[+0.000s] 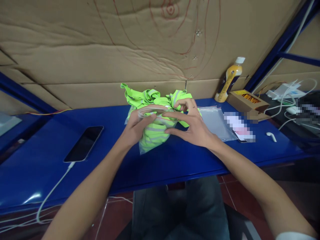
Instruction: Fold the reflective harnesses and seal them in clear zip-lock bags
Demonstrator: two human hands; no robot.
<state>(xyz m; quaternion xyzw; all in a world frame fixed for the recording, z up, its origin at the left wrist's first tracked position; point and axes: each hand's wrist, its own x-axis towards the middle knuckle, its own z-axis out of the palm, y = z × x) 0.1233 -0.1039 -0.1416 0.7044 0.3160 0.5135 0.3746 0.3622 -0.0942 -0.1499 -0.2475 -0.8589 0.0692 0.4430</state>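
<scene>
A clear plastic zip bag holds bright green reflective straps with grey stripes. More of the green strap material spills out behind the bag's mouth. My left hand is closed on the bag's near left edge, thumb toward me, with the fingers partly hidden by the plastic. At the right of the bag's mouth is my right hand, its thumb and forefinger apart and the other fingers bent against the green straps. Whether those bent fingers pinch a strap is hard to see.
Flat clear zip bags lie on the blue table at right, beside a blurred-out item. A phone on a white cable lies left. Farther right are a yellow bottle, an open cardboard box and a white earbud. Cardboard stands behind.
</scene>
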